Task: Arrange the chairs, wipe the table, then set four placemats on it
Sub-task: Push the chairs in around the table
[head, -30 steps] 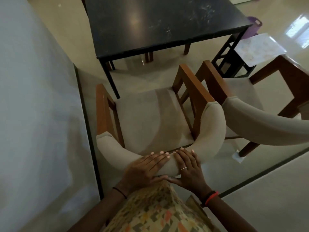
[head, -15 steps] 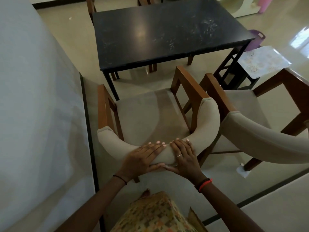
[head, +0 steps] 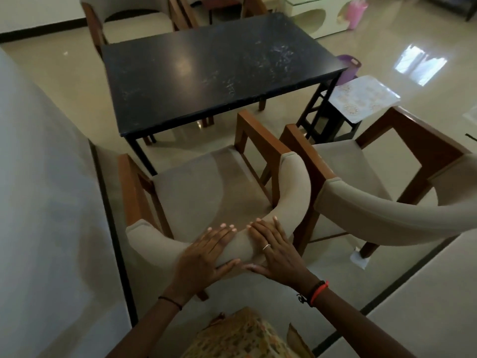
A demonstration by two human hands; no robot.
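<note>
A wooden chair with a beige seat and curved padded backrest stands right in front of me, its front at the near edge of the black table. My left hand and my right hand grip the middle of its backrest side by side, fingers over the top and thumbs underneath. A second matching chair stands close on the right, nearly touching the first. Pale patterned placemats lie stacked on a dark stool right of the table.
A white wall runs close along the left. More chairs stand behind the table. A purple basket sits beyond the stool, and a white low cabinet with a pink bin is at the far right.
Both hands have pushed the chair forward, away from my body and toward the table. My view has tilted up, showing the far chairs and cabinet.
</note>
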